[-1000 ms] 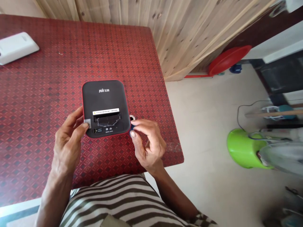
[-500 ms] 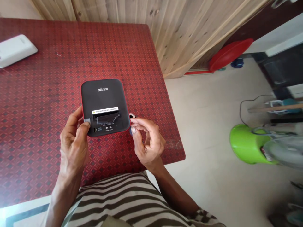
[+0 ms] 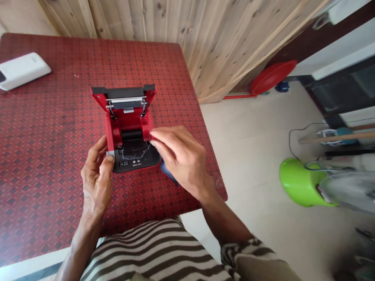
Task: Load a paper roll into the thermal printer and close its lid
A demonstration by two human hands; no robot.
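A small black and red printer (image 3: 137, 160) rests on the red patterned table, its lid (image 3: 124, 93) raised and tilted back. Inside, a red compartment with a black roller shows. My left hand (image 3: 98, 171) grips the printer's left front corner, thumb on a grey patch on top. At the right edge of the compartment, my right hand (image 3: 183, 158) has its thumb and index finger close together. Whether anything is between those fingertips is too small to tell. Something dark blue (image 3: 168, 171) lies partly hidden beneath my right hand.
A white device (image 3: 25, 70) lies at the far left of the red table (image 3: 58, 117). Wooden planks (image 3: 164, 23) stand beyond the table's back edge. On the floor to the right are a green bucket (image 3: 301, 181) and a red basin (image 3: 272, 78).
The printer's lid has opened, exposing the inside. My right hand has moved up and left from the printer's right side to the compartment edge. My left hand still holds the left corner.
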